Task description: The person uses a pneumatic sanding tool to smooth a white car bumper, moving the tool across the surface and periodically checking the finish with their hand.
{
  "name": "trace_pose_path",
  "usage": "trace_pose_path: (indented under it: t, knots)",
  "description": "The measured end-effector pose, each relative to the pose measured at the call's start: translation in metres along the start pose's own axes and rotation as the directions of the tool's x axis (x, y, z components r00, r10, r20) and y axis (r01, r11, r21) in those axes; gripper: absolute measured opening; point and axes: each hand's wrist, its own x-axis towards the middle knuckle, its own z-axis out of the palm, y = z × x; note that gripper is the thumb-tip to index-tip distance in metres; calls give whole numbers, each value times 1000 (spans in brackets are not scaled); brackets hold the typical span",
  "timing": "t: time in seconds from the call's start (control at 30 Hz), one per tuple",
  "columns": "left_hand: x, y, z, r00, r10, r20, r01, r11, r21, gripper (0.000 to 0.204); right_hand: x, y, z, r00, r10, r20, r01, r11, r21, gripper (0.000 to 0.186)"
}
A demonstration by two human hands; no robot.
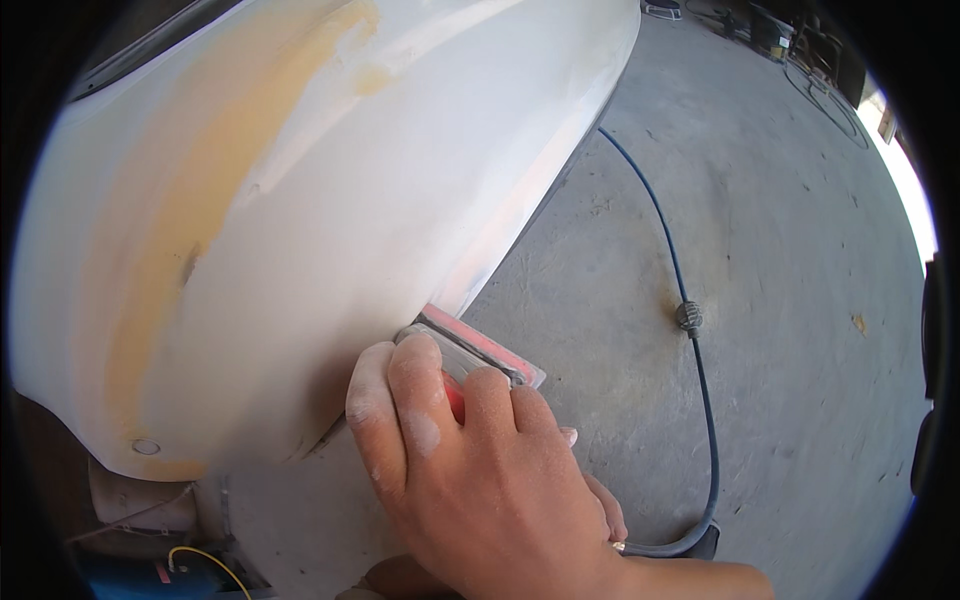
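Note:
My right hand (pixel 490 490), its fingers whitened with dust, is closed over the top of an air sander (pixel 462 360). The flat pad's pink edge (pixel 490 345) touches the lower right edge of a white car body panel (pixel 330 230). A bit of red shows between the fingers. Below the right hand, curled fingertips of my left hand (pixel 605 508) show beside the hose fitting (pixel 619 547), around the sander's rear; the rest of that hand is hidden. Patches of yellow filler (pixel 190 215) run along the panel.
A blue air hose (pixel 708 430) with a dark knobbly joint (pixel 689 316) loops over the grey concrete floor (pixel 800 250). At lower left lie a blue object (pixel 130 578) and a yellow cord (pixel 215 558). Dark equipment (pixel 770 35) and coiled cable (pixel 830 105) stand far right.

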Motion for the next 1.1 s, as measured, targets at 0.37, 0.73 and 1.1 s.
trace_pose_path:
  t: [0.37,0.73,1.1]
  knots:
    - [-4,-13,-1,999,46,24,-46,999,-9,47,-23,7,-26,943,-219,251,137,942,307,40]
    - [-17,-20,2,977,206,50,-204,978,-35,47,-50,8,-4,978,-156,-142,190,944,271,48]
    - [-91,-74,63,914,398,76,-395,917,-52,47,-141,-37,-100,980,-186,-63,194,869,454,69]
